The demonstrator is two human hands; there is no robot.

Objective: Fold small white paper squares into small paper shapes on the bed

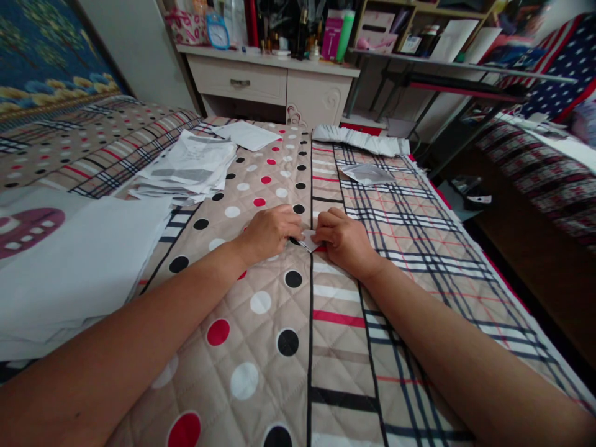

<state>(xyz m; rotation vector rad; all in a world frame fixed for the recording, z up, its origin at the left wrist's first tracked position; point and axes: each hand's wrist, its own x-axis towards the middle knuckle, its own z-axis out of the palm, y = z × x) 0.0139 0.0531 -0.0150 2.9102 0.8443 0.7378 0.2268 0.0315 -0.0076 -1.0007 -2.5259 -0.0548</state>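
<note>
Both hands meet over the middle of the quilted bedspread point(261, 385), which has dots, stripes and plaid. Between them is a small folded piece of white paper point(309, 241). My left hand point(272, 231) pinches its left side with curled fingers. From the other side my right hand point(343, 239) grips it, fingers bent and pressed together. Part of the paper is hidden by the fingers. Beyond the right hand a flat greyish-white sheet or packet point(367, 174) lies on the plaid. Farther back is a long crumpled white strip point(361, 140).
To the left lie a stack of printed papers point(186, 167) and large white sheets point(84, 261) with a purple print. A white sheet point(249, 135) rests at the bed's far end. Behind stand a white cabinet point(237, 81) and a desk point(447, 65) with shelves. The bed's edge runs along the right.
</note>
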